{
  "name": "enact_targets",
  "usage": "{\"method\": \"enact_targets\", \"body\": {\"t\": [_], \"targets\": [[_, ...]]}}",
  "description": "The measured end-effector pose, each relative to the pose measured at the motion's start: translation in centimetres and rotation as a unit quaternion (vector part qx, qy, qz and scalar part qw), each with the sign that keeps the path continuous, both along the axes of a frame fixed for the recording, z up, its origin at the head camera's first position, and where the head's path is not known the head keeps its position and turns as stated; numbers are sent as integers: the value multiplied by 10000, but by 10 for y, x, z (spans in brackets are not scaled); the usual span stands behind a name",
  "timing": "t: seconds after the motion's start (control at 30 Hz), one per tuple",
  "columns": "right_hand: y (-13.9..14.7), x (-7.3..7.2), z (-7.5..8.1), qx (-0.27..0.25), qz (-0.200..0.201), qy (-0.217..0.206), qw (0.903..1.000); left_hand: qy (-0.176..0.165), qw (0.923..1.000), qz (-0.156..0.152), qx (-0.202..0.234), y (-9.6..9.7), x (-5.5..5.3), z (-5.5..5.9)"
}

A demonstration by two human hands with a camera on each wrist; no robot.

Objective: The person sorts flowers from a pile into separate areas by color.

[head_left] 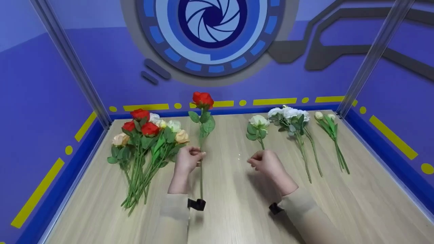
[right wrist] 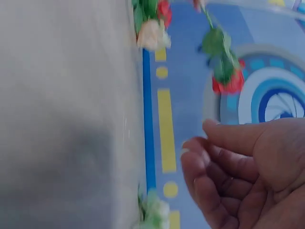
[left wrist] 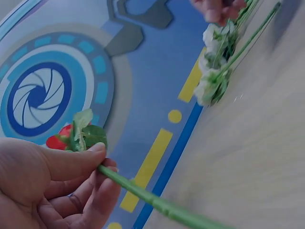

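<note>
My left hand (head_left: 186, 161) pinches the green stem (head_left: 201, 179) of a red rose (head_left: 202, 100) between thumb and fingers. The bloom points towards the back wall and the stem runs down past the wrist. In the left wrist view, thumb and fingertips of the left hand (left wrist: 62, 181) meet on the stem (left wrist: 157, 202). My right hand (head_left: 269, 166) holds nothing; its fingers are loosely bent, seen from the palm side in the right wrist view (right wrist: 257, 171). Just beyond it lies a greenish-white rose (head_left: 259, 122), its lower stem hidden by that hand in the head view.
A bunch of red, white and peach flowers (head_left: 149, 142) lies on the left of the wooden table (head_left: 227, 203). White flowers (head_left: 293, 115) and white tulips (head_left: 327, 123) lie on the right. Blue-purple walls (head_left: 101, 67) enclose the back and sides.
</note>
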State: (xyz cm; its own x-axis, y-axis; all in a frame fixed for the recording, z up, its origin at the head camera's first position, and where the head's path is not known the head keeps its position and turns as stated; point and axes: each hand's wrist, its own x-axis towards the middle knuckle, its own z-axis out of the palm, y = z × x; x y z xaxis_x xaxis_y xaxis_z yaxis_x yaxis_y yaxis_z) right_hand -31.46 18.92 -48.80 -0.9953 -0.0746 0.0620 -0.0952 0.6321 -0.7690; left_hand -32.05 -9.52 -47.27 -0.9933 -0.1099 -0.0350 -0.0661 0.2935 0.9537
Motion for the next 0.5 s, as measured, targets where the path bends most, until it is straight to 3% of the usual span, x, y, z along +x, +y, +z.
{"method": "enact_targets", "body": {"t": [0.13,0.3,0.5], "targets": [[-21,10,-3,-456,616,68,9970,150,9994,-244,189,17,3,-1],[-43,22,-13,-978,1427,135,9848,228,9967,-572,521,38,5,-4],[-59,32,-18,-1446,1646,-17,9757,153,9935,-748,844,54,6,-6]]}}
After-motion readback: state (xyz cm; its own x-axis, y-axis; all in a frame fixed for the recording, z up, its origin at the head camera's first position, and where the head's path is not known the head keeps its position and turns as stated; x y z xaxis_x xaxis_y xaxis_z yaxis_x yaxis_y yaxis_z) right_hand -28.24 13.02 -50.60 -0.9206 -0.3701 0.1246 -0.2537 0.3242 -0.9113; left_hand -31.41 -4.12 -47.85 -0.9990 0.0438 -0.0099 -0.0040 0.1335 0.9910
